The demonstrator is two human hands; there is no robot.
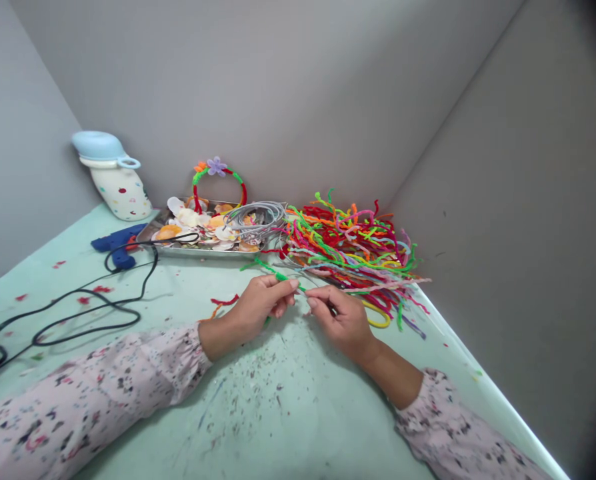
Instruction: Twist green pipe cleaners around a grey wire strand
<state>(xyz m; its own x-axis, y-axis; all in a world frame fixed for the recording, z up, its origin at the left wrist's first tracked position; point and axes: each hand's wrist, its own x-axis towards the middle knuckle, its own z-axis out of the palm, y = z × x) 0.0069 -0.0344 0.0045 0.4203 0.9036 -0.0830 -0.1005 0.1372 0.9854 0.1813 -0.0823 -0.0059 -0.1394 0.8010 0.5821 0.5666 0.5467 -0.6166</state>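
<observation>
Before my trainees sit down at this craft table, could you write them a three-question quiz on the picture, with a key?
1. True or false: the blue glue gun lies left of the metal tray in the picture.
2. Fill in: the left hand and right hand hold a fuzzy strand coloured ____.
3. What mostly fills the metal tray?
A) paintbrushes
B) shells
C) apples

Key: 1 true; 2 green; 3 B.

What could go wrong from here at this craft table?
The green pipe cleaner pinched by the left hand and right hand might slip. The black cord looping beside the left sleeve could get snagged. Pipe cleaners heaped near the right edge of the table might be knocked off.
</observation>
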